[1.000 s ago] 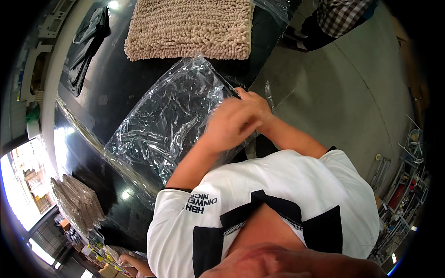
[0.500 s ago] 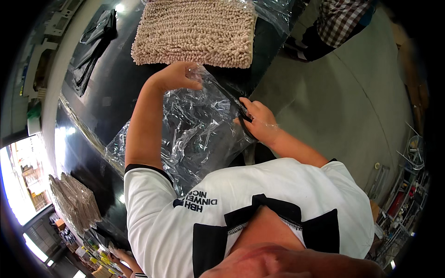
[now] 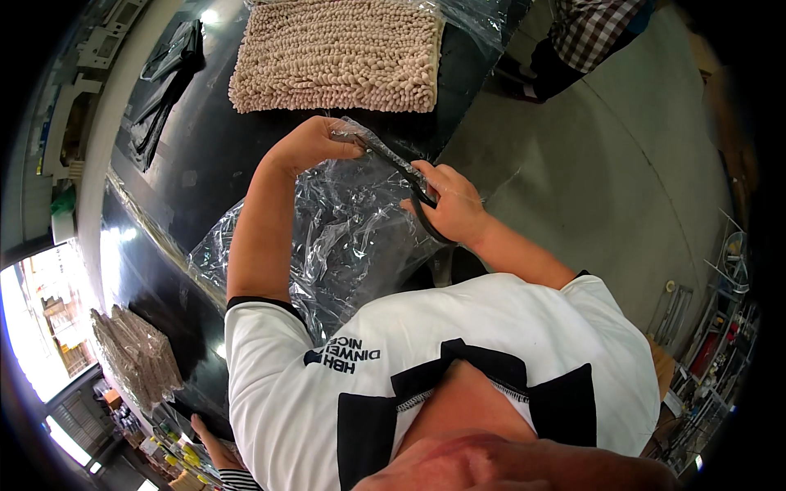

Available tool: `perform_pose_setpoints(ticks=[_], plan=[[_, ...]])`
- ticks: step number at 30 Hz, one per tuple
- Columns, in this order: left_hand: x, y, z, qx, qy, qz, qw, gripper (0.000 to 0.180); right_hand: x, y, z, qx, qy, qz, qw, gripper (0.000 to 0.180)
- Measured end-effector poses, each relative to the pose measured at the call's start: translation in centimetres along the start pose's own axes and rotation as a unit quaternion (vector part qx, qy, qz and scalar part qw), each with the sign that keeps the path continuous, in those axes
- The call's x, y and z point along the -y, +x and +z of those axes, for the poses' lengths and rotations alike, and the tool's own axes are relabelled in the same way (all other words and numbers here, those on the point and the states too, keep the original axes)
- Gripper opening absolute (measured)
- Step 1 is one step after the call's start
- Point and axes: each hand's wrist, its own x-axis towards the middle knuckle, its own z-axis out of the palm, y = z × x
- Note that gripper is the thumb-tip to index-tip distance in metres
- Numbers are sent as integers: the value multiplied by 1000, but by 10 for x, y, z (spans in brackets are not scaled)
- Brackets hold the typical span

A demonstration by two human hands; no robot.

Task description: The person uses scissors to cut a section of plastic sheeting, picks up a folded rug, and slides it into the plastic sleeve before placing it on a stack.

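Black-handled scissors (image 3: 421, 201) are in my right hand (image 3: 455, 204), fingers through the loops, their blades pointing up and left toward my other hand. My left hand (image 3: 321, 141) pinches the edge of a clear plastic sheet or bag (image 3: 344, 214) near the blade tips. The crumpled plastic spreads over the table between my forearms and hangs toward my body. Part of it lies over the blades, so I cannot tell whether they are open or closed. Just beyond my hands lies a beige chenille mat (image 3: 336, 57), folded or stacked.
Dark folded plastic pieces (image 3: 168, 90) lie at the far left of the black table (image 3: 221, 155). A wrapped beige bundle (image 3: 135, 352) sits at the near left, with another person's arm (image 3: 214, 446) below it. Someone in a checked garment (image 3: 594, 33) is at the far right.
The scissors and my right hand have shifted slightly left and up, closer to my left hand. My left hand still pinches the plastic. The other person's arm at lower left has moved.
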Motion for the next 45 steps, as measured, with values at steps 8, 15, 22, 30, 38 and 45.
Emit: perform_pose_setpoints(ticks=[8, 15, 22, 30, 38, 45], plan=[[2, -5, 5, -51, 11, -4, 999, 25, -3, -9, 0, -18, 38, -4, 999, 60], [13, -2, 8, -31, -30, -9, 999, 19, 3, -2, -3, -5, 37, 12, 999, 64], [8, -4, 15, -36, -49, -4, 998, 17, 1, 0, -3, -15, 31, -18, 999, 62], [11, -1, 17, -20, -44, -19, 999, 18, -1, 2, -2, -22, 55, -20, 998, 63], [6, 0, 22, 8, -52, -16, 998, 24, 8, 9, -6, 6, 33, -12, 999, 62], [9, 1, 25, 22, -61, -31, 997, 24, 2, 10, -2, -11, 51, -33, 998, 61]])
